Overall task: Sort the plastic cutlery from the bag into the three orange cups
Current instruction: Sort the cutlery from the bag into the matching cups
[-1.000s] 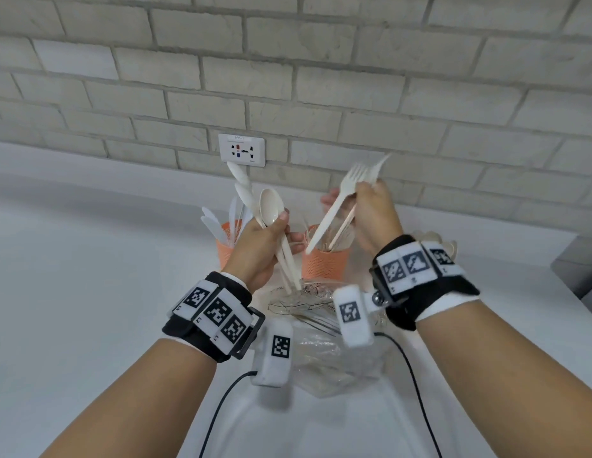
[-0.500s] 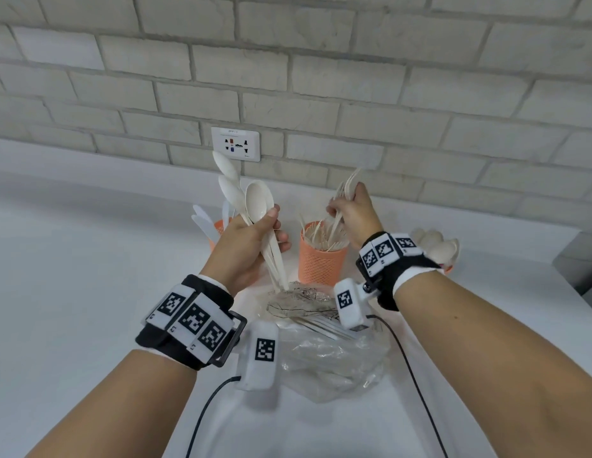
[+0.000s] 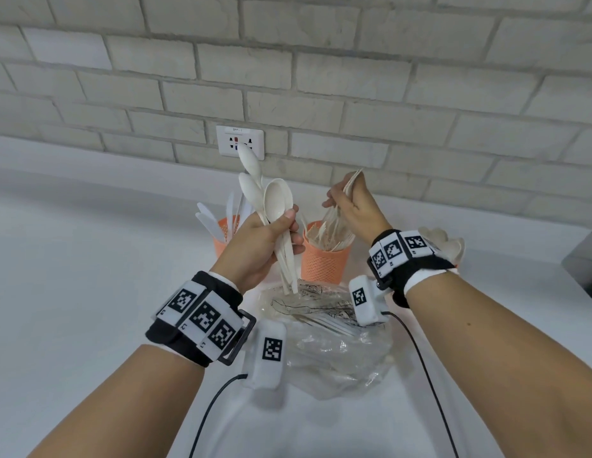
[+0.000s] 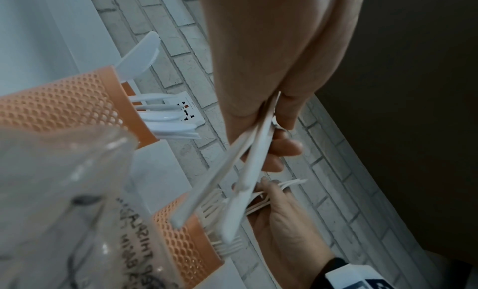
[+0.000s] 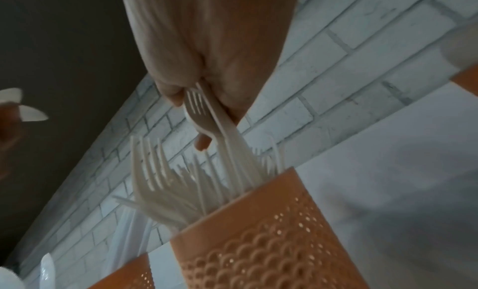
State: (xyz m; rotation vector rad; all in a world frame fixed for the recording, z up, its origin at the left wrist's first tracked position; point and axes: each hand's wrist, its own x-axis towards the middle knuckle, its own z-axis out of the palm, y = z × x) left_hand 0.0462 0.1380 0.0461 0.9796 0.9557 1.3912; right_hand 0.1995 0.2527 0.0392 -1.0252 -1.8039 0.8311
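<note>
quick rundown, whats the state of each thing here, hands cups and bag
left hand: gripping a bunch of spoons, bowls up
right hand: holding forks, handles down in the middle cup
middle cup: upright, full of forks
left cup: upright, holds knives
right cup: mostly hidden
bag: lying open, some cutlery inside

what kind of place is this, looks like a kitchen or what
Probably an indoor staged work counter, not clearly a kitchen: a plain white countertop against a whitewashed brick wall, with a white wall power socket just above the counter.
</note>
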